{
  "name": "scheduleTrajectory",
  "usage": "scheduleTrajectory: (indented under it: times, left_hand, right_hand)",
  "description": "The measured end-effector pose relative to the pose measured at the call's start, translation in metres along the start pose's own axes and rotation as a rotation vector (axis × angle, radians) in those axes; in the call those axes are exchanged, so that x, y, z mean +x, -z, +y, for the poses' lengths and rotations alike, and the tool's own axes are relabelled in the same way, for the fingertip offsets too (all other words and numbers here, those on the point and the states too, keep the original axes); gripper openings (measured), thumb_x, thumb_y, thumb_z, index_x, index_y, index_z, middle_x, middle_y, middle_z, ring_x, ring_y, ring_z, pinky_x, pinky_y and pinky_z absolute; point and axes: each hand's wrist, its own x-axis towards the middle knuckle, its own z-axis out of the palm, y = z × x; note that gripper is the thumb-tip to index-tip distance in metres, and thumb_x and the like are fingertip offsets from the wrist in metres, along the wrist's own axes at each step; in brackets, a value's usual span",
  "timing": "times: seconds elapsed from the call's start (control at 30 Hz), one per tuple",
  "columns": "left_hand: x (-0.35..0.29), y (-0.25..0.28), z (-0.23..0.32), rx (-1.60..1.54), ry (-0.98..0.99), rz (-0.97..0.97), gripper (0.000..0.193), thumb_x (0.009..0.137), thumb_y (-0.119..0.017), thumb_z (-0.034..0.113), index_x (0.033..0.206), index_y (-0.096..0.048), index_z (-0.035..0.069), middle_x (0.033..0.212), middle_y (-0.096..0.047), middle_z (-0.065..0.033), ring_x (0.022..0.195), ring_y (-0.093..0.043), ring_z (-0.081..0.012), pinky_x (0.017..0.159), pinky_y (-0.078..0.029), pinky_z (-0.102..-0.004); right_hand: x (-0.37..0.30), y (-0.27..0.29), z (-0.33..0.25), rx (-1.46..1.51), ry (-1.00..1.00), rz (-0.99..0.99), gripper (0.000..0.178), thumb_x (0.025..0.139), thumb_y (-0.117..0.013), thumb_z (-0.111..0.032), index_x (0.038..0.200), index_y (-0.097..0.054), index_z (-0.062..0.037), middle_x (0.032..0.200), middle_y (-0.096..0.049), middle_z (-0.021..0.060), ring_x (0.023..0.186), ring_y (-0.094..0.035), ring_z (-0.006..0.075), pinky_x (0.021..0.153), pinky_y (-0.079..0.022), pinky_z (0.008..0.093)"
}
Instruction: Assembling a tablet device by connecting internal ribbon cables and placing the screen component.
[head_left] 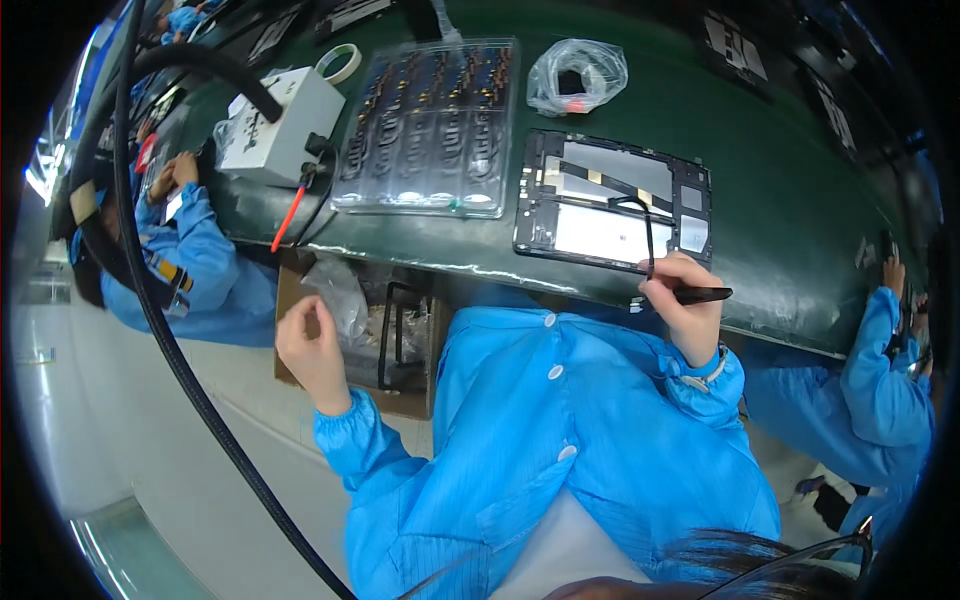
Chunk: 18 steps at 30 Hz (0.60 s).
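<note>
My right hand (pixel 685 302) is closed on a black pen-like tool (pixel 703 295), at the front edge of the green table. A thin, bent black strip (pixel 650 235) runs from these fingers over an opened tablet (pixel 615 198); I cannot tell whether it belongs to the tool. The tablet lies flat with silvery panels, a black frame and dark flat cables showing. My left hand (pixel 312 345) is raised in front of the table, above a cardboard box (pixel 432 365), thumb and fingertips pinched together. Whether anything small is between them cannot be made out.
Left of the tablet lies a clear plastic tray (pixel 425 130) of small dark parts. A bagged coil (pixel 577 78), a tape roll (pixel 338 63) and a white box (pixel 282 120) with a thick black hose (pixel 205 62) stand around it. Co-workers in blue sit on both sides.
</note>
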Motion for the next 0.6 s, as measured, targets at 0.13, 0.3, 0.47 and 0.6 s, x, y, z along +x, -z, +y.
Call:
scheduleTrajectory:
  times: [0.13, 0.3, 0.47, 0.6]
  left_hand:
    - [-0.046, -0.002, -0.063, 0.145, 0.134, -0.153, 0.014, 0.082, -0.058, 0.013, 0.088, -0.065, 0.002, 0.081, -0.064, -0.0127, 0.07, -0.059, -0.0257, 0.066, -0.046, -0.0337]
    - [-0.031, -0.006, -0.024, 0.343, 0.363, -0.232, 0.015, 0.084, -0.058, 0.011, 0.089, -0.065, -0.001, 0.083, -0.066, -0.0122, 0.076, -0.063, -0.0207, 0.067, -0.048, -0.0302]
    - [-0.014, -0.016, 0.08, -0.777, 0.162, -0.234, 0.022, 0.079, -0.06, 0.002, 0.101, -0.062, 0.0, 0.093, -0.066, -0.0113, 0.08, -0.062, -0.0152, 0.063, -0.049, -0.0256]
    - [0.01, -0.035, 0.169, -1.043, 0.024, -0.424, 0.043, 0.076, -0.063, -0.002, 0.118, -0.052, 0.0, 0.103, -0.063, -0.0145, 0.082, -0.063, -0.019, 0.069, -0.051, -0.0266]
  right_hand:
    - [-0.004, -0.001, -0.01, -0.04, -0.102, -0.093, 0.021, 0.075, -0.064, 0.002, 0.096, -0.065, -0.0004, 0.077, -0.056, 0.0007, 0.06, -0.039, 0.0023, 0.053, -0.029, 0.0175]
    - [-0.001, -0.009, -0.006, -0.022, -0.118, -0.2, 0.02, 0.074, -0.066, 0.001, 0.094, -0.066, -0.0009, 0.072, -0.054, -0.001, 0.058, -0.037, 0.0022, 0.052, -0.027, 0.0185]
    - [0.005, -0.018, -0.004, -0.004, -0.165, -0.268, 0.021, 0.075, -0.068, -0.004, 0.096, -0.066, -0.004, 0.072, -0.058, -0.0035, 0.056, -0.035, 0.0004, 0.049, -0.026, 0.0186]
    - [0.011, -0.021, -0.015, -0.045, -0.208, -0.285, 0.019, 0.072, -0.066, 0.002, 0.09, -0.066, 0.0008, 0.076, -0.061, 0.0054, 0.058, -0.046, 0.0047, 0.051, -0.033, 0.0195]
